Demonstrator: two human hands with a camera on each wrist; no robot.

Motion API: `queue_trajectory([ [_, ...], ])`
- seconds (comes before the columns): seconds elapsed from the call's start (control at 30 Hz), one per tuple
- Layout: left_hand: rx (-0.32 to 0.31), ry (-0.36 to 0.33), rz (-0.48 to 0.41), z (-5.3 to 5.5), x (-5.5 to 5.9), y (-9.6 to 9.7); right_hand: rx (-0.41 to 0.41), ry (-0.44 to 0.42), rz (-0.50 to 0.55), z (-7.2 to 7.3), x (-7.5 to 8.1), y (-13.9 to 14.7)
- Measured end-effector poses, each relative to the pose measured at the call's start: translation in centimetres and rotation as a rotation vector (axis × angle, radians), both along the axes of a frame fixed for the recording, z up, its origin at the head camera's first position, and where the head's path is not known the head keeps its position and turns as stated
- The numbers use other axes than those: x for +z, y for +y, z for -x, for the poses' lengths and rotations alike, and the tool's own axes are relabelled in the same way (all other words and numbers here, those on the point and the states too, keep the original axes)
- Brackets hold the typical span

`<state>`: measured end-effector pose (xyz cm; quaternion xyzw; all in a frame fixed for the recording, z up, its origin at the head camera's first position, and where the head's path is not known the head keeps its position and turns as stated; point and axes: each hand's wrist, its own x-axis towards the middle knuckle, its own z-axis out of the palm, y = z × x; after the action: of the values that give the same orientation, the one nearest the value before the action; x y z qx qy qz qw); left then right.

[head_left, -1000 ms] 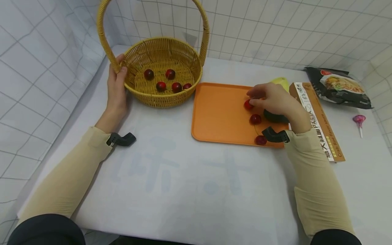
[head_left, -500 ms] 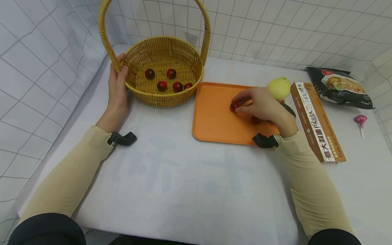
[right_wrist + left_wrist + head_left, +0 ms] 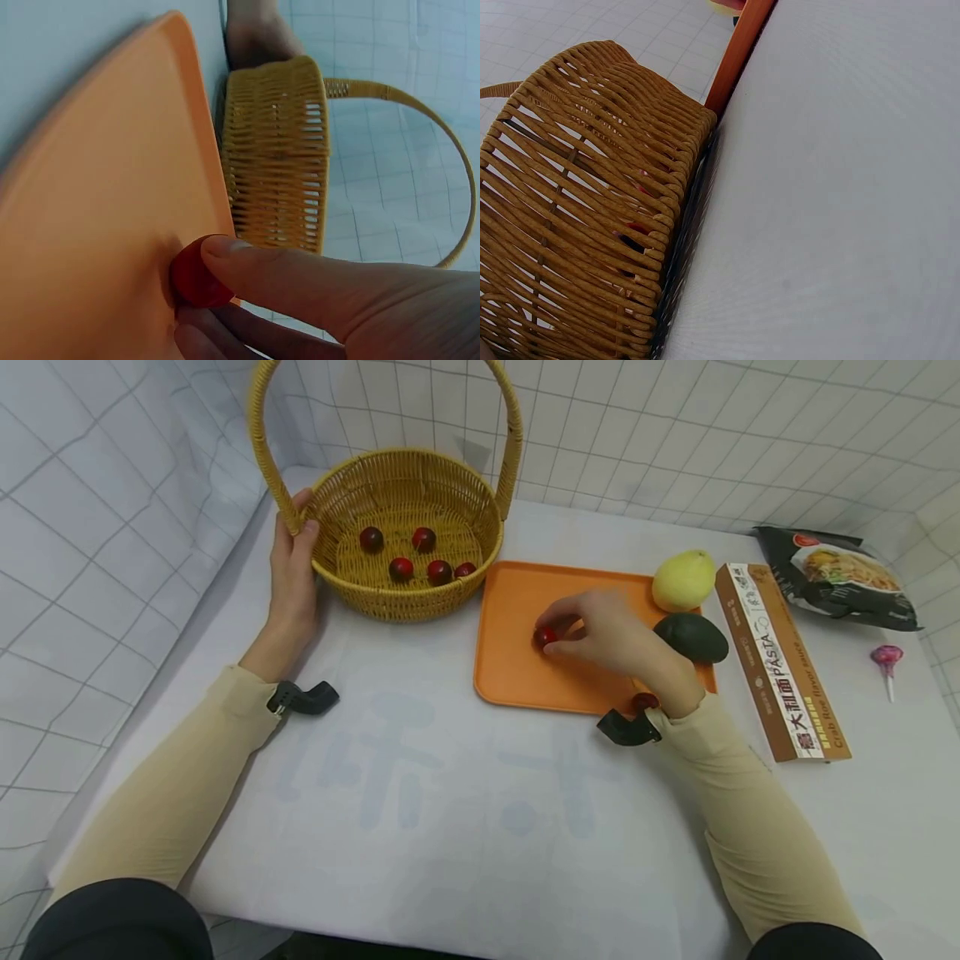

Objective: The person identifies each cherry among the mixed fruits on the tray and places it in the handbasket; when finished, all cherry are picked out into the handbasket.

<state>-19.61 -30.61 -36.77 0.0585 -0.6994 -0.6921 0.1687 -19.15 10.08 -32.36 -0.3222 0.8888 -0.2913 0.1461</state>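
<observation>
Over the orange tray (image 3: 510, 672), my right hand (image 3: 611, 635) pinches a dark red cherry (image 3: 543, 637) between thumb and fingers. The right wrist view shows this cherry (image 3: 201, 276) close over the tray surface. Another cherry (image 3: 645, 701) lies near the tray's front edge, partly covered by the right wrist and its strap. My left hand (image 3: 292, 581) grips the left side of a yellow wicker basket (image 3: 408, 604) at the foot of its handle, thumb at the rim. Several cherries (image 3: 401, 569) lie inside the basket. The left wrist view shows its woven wall (image 3: 592, 202).
A yellow-green pear (image 3: 683, 580) and a dark green avocado (image 3: 692, 637) lie at the tray's right end. Beyond them are a brown pasta box (image 3: 783, 664), a black noodle packet (image 3: 840, 575) and a pink lollipop (image 3: 887, 657). The basket stands just left of the tray.
My right hand has moved left across the tray with the cherry, uncovering the pear and avocado. My left hand keeps its hold on the basket.
</observation>
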Motion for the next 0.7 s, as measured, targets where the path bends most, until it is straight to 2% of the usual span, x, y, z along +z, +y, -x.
queue_trajectory([
  [0.33,0.000,0.002,-0.015,0.1,0.0,0.1,0.024,0.030,0.007,-1.1,-0.4,-1.5],
  [0.7,0.002,-0.001,-0.017,0.0,0.1,0.2,0.057,0.028,0.039,-1.6,-0.8,-2.3],
])
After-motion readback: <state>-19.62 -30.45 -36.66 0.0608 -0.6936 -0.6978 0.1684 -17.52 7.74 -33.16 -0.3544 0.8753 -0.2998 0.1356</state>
